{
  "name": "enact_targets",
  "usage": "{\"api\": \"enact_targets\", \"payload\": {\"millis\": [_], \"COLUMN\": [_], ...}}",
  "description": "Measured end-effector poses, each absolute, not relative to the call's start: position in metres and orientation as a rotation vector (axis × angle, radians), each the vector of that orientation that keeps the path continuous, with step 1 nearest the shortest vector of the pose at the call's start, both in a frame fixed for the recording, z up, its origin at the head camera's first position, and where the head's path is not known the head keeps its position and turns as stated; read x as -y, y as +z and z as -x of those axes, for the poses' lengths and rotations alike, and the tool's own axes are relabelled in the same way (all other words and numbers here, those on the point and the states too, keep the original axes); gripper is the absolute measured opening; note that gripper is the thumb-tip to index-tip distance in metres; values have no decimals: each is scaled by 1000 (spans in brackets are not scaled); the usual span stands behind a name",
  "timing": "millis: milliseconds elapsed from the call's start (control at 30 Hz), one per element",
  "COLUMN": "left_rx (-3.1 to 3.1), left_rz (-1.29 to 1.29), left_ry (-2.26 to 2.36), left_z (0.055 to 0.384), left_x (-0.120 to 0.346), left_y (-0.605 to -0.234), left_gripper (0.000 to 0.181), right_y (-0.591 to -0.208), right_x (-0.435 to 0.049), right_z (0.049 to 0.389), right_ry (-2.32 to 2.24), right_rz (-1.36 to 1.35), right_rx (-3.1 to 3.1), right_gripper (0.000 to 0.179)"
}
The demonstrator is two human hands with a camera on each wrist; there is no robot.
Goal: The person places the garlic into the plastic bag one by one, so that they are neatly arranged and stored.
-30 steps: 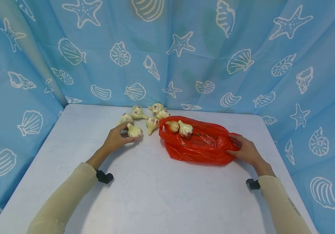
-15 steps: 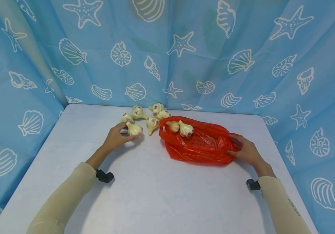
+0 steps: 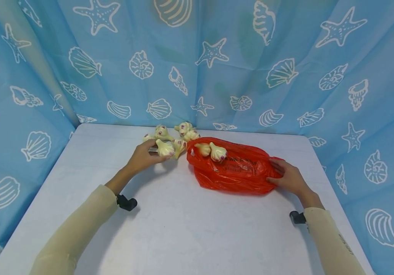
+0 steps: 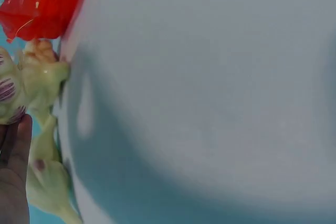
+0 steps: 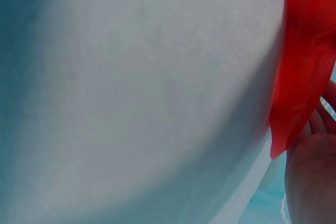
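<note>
Where the left hand (image 3: pixel 143 157) works: thumb and fingers pinch one garlic bulb; the fingertips sit at its side.
Held garlic bulb (image 3: pixel 165 149): located left of the bag, near the back of the counter; neck angled up and to the left, purple-streaked base toward the lower right.
Right hand (image 3: pixel 291 177): grips the right end of the bag between thumb and fingers; in the right wrist view the fingers pass behind the plastic.
Red plastic bag (image 3: pixel 234 179): lies crumpled on its side on the counter, right of the held bulb; dark print on top, too blurred to read.
Paired bulbs (image 3: pixel 218 152): two, side by side on the red plastic at the bag's left end; how far the bag encloses them cannot be told.
Nearest loose bulb (image 3: pixel 179 146): between the held bulb and the bag, partly overlapped by the held bulb in the head view; contact cannot be told.
Rear loose bulbs (image 3: pixel 162 132): four, along the back edge; two close together toward the bag, two behind the left hand, the leftmost partly hidden.
Counter (image 3: pixel 197 233): white surface beneath bag and loose bulbs.
Sleeves (image 3: pixel 76 229): beige, on both forearms.
Wrist cameras (image 3: pixel 127 203): black, one per wrist.
Curtain (image 3: pixel 176 88): blue with white shells and starfish, behind and beside the counter.
</note>
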State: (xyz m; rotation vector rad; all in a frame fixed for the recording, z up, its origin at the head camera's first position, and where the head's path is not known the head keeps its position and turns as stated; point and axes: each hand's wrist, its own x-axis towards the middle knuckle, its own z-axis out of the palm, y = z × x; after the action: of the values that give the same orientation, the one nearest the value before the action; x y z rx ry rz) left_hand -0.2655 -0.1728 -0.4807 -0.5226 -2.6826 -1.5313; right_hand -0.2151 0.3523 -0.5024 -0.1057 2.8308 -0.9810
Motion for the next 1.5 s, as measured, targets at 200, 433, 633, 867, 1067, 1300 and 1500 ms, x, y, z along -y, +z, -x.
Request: {"api": "enact_targets", "payload": {"millis": [200, 433, 633, 867, 1067, 1300, 1500], "left_rx": [2661, 2610, 2589, 2628, 2595, 2649, 2657], "left_rz": [579, 665, 710, 760, 868, 894, 970], "left_ry": [-1509, -1540, -1626, -1592, -1595, -1545, -1461], "left_z": [272, 281, 287, 289, 289, 290, 290], "left_x": [159, 133, 107, 81, 62, 41, 20], "left_y": [-465, -450, -443, -434, -425, -426, -428], "left_gripper": [57, 59, 56, 60, 60, 64, 61], "right_y": [-503, -504, -504, -507, -506, -508, -508], "right_x": [-352, -353, -354, -352, -353, -355, -356], "right_z": [215, 216, 217, 219, 219, 218, 219], "right_ry": [-997, -983, -985, -982, -999, -991, -993], "right_rz": [111, 114, 116, 95, 98, 92, 104], "right_rx": [-2828, -2833, -2841, -2851, -2843, -2851, -2843], "right_gripper": [90, 92, 91, 90, 91, 90, 91]}}
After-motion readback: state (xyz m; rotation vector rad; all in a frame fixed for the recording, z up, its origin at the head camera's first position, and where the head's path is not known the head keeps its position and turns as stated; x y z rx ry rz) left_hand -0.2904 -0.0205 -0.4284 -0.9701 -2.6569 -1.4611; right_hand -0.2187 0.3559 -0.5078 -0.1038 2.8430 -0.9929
